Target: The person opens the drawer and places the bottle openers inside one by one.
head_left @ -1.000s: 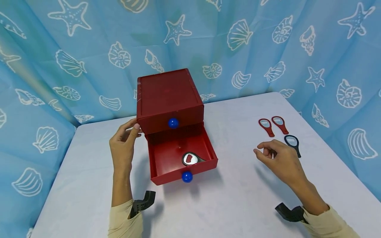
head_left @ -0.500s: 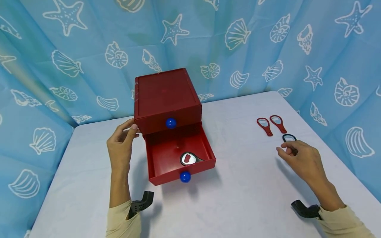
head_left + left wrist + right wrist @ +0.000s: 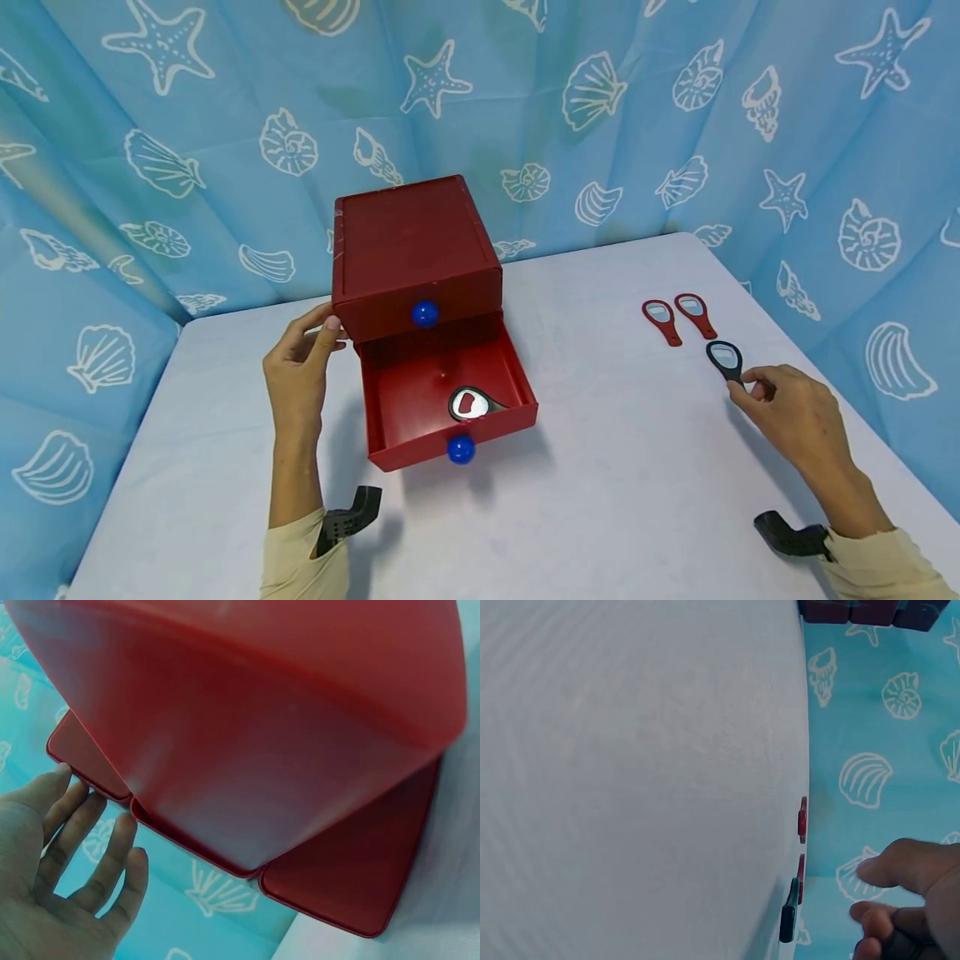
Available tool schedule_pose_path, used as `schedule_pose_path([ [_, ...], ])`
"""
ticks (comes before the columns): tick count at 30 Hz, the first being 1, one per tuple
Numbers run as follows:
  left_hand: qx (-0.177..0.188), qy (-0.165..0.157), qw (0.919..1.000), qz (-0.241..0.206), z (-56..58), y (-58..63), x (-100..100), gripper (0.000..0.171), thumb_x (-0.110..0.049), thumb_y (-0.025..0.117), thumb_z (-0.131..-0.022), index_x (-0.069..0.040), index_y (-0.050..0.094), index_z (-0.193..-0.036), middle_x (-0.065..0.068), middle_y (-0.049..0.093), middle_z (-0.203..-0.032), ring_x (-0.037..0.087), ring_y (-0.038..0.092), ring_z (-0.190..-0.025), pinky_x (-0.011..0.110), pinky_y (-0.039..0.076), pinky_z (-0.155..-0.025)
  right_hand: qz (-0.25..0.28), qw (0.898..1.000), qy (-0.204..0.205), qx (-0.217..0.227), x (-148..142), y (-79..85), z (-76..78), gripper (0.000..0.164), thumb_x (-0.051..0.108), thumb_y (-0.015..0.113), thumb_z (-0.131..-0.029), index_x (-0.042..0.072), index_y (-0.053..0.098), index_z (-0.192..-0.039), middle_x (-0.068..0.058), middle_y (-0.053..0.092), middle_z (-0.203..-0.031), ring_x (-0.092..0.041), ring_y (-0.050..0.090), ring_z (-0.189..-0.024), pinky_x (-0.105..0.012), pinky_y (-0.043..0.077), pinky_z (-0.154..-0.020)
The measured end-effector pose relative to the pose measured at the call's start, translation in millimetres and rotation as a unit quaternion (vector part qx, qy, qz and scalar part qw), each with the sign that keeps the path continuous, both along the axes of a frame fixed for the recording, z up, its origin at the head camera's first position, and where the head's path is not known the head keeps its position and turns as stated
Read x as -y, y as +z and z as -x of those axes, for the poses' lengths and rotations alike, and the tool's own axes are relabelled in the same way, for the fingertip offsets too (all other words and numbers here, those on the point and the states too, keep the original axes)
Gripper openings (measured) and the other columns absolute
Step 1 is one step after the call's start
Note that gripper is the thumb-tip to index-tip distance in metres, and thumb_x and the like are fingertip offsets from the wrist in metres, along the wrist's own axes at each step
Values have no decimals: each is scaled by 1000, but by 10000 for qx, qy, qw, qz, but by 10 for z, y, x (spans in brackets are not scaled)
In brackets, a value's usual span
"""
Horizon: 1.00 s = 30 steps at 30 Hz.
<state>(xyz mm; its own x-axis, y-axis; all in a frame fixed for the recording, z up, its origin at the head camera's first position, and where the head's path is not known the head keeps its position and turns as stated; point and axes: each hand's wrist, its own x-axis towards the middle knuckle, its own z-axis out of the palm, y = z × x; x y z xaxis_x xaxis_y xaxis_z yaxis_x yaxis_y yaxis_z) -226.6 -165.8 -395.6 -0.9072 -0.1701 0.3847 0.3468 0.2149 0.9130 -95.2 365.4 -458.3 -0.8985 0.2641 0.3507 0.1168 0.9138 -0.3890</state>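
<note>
My left hand is at the left side of a red two-drawer box, fingertips near its upper corner. In the left wrist view its fingers spread loosely along the red side. The lower drawer is pulled out, and a black bottle opener lies inside it. At the right, my right hand is over the handle end of another black bottle opener, which lies on the table. In the right wrist view the thumb and fingers stand apart, a gap away from that opener.
Two red bottle openers lie behind the black one. Blue knobs stick out from both drawer fronts. A blue curtain with shell prints hangs behind the white table.
My right hand has moved right, passing over the black bottle opener to its handle end. The left hand stays at the box. The whole head view has shifted slightly.
</note>
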Motion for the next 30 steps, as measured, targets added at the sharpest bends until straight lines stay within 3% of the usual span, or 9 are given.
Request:
schedule_pose_path([
  [7,-46,-99,9998,-193,8,4,21,33,-33,67,-97,-24,70,-129,2,69,-119,22,65,-99,29,54,-89,-35,9986,-109,525,-59,-64,54,31,19,82,-82,-9,70,-91,-9,56,-69,-25,51,-62,-31,36,-47],
  [13,-31,-114,9996,-251,20,-2,29,33,-29,66,-98,-21,69,-130,2,68,-120,22,66,-99,28,54,-88,132,9940,-422,1005,-102,-143,80,35,23,79,-84,-11,70,-91,-24,64,-78,-33,56,-66,-33,38,-46],
  [20,20,-61,9998,-194,6,-24,14,33,-31,67,-97,-23,69,-129,1,69,-118,25,65,-99,29,54,-90,214,9969,-676,334,-146,-204,49,23,17,77,-80,-5,69,-81,-10,59,-65,-27,52,-60,-33,35,-47],
  [30,-42,-6,9999,-139,59,-73,26,35,-30,67,-97,-22,69,-131,1,69,-119,31,65,-101,32,54,-91,538,9961,-663,-198,-20,-174,-19,27,20,77,-80,-4,71,-89,-9,62,-71,-21,51,-66,-30,35,-53],
])
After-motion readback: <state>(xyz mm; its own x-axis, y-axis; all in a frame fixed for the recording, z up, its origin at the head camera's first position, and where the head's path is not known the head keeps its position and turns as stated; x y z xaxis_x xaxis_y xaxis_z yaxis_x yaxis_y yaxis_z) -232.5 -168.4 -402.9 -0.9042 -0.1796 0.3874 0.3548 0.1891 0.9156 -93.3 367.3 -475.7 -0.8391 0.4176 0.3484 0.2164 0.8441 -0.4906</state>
